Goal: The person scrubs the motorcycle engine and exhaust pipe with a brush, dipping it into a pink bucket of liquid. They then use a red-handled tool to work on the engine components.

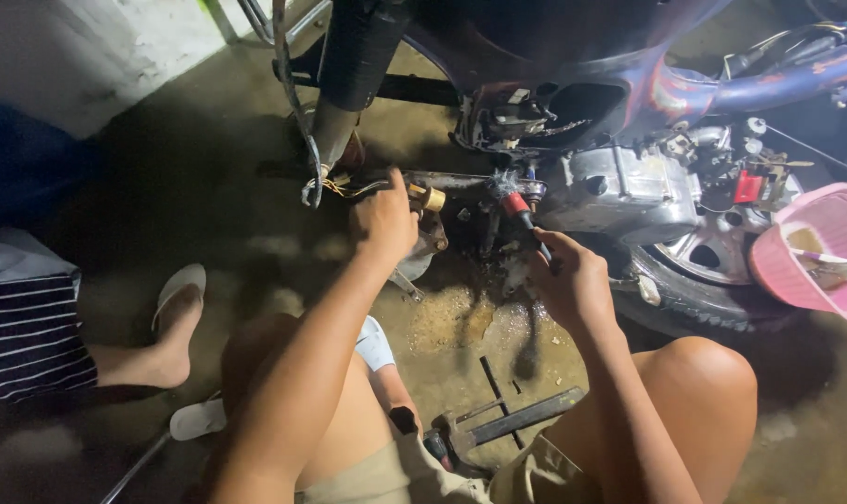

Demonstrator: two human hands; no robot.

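**Working a red-handled tool under the motorbike**

Squatting at my far left is another person in striped black-and-white shorts, one foot in a white rubber sandal flat on the stained concrete floor.

My left hand reaches forward and is clenched over parts beneath the dark purple motorbike frame, just beside a small brass-coloured fitting and a bundle of loose wires. What exactly it grips is hidden under my fingers.

My right hand is closed around the lower end of a slim tool with a red-and-black handle. Its long axis runs diagonally, pointing up and to the left from my fist toward the underside of the bike, its far end just left of the silver metal engine casing.

Near my knees a dark metal wrench lies on the floor. At far right, a pink plastic basket sits beside the black rubber tyre.
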